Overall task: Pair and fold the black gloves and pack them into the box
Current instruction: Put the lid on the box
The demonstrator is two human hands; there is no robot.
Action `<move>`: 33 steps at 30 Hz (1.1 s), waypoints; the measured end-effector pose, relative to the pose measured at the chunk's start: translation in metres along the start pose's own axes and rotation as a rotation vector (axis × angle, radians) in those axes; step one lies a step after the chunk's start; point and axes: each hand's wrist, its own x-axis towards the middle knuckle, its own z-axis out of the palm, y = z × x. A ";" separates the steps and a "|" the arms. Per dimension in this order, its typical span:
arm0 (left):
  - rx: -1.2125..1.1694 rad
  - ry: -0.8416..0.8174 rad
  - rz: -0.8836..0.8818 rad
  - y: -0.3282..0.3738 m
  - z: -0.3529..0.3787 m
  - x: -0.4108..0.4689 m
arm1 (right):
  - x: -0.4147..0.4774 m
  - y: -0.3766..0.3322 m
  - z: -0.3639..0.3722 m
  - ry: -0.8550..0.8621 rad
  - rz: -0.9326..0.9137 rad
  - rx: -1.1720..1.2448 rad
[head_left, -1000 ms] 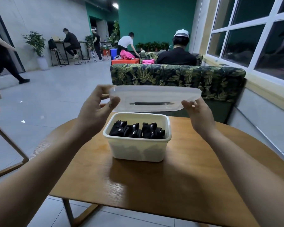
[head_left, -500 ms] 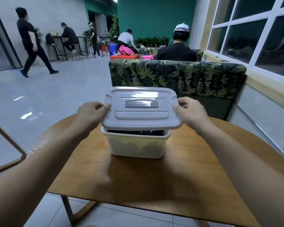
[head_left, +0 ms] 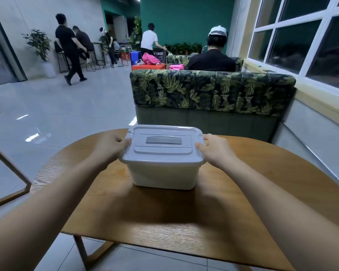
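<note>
A cream plastic box (head_left: 162,176) stands in the middle of the round wooden table (head_left: 233,208). Its grey lid (head_left: 162,145), with a darker handle on top, lies flat on the box rim. My left hand (head_left: 111,147) grips the lid's left edge with curled fingers. My right hand (head_left: 216,148) grips the lid's right edge the same way. The black gloves are hidden under the lid.
A sofa with a leaf pattern (head_left: 211,89) stands just beyond the table, and a person in a white cap (head_left: 213,55) sits behind it. Windows run along the right wall. Several people stand or walk on the tiled floor at far left (head_left: 70,45).
Both hands lowered the lid from above the open box onto its rim. The folded black gloves, visible in the box a second ago, are now covered.
</note>
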 end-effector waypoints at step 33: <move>0.562 -0.275 0.428 0.052 0.048 0.027 | 0.043 -0.008 0.009 -0.094 -0.216 -0.303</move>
